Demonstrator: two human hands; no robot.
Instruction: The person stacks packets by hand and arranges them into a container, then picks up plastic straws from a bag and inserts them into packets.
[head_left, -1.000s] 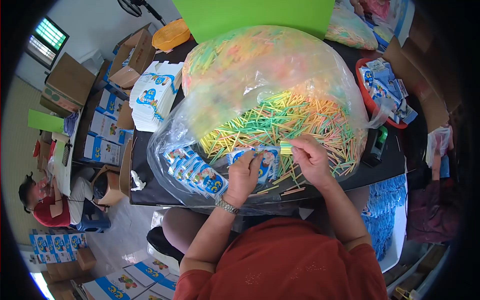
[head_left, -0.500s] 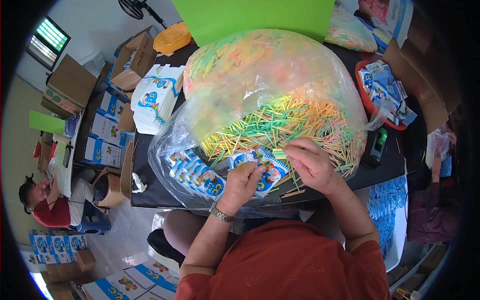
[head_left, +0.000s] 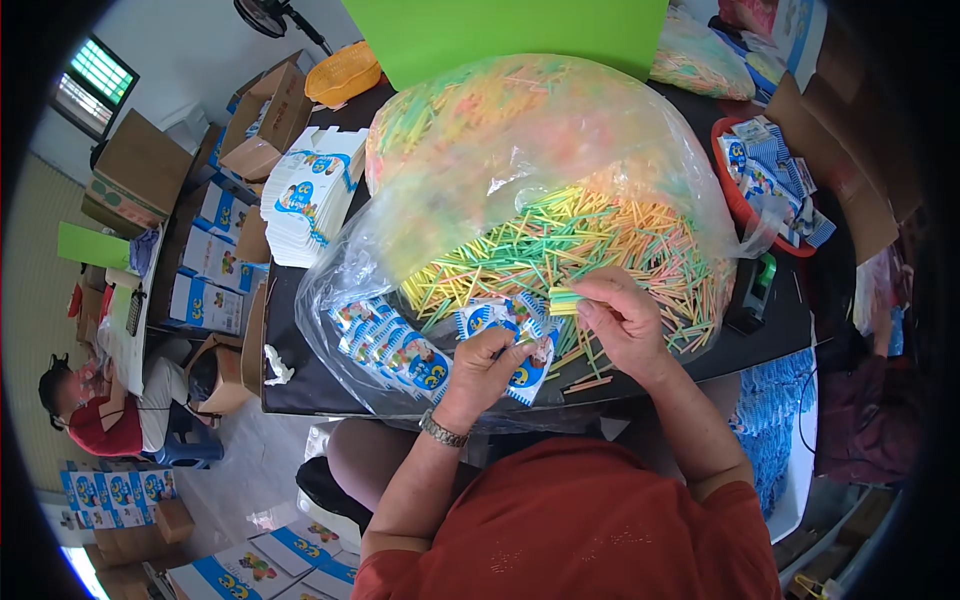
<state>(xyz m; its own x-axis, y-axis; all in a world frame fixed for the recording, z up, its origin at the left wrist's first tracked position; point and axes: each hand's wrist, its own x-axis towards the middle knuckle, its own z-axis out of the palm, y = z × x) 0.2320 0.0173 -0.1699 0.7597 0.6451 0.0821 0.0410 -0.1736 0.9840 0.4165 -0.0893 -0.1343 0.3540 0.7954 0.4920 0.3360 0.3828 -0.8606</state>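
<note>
My left hand [head_left: 487, 362], with a watch at its wrist, is closed on a small blue and white packet [head_left: 532, 372], thumb on top. My right hand [head_left: 622, 318] pinches a short bundle of thin yellow and green sticks [head_left: 565, 300] just above and right of that packet. Under and behind both hands, a big clear plastic bag [head_left: 610, 150] lies with its mouth spread, full of loose yellow, green, orange and pink sticks [head_left: 540, 240]. Several more printed packets [head_left: 395, 345] overlap in a row on the plastic, left of my left hand.
A stack of flat printed cartons [head_left: 300, 215] stands at the table's left. Behind the bag rises a green board [head_left: 500, 35]. On the right are a red basket [head_left: 735, 195] of packets, a tape dispenser [head_left: 752, 295] and a bin of blue packets [head_left: 770, 430]. Another person [head_left: 105, 420] sits far left.
My right hand has shifted slightly, and the stick bundle now shows more fully between its fingers. The packet in my left hand has turned and tilted more upright.
</note>
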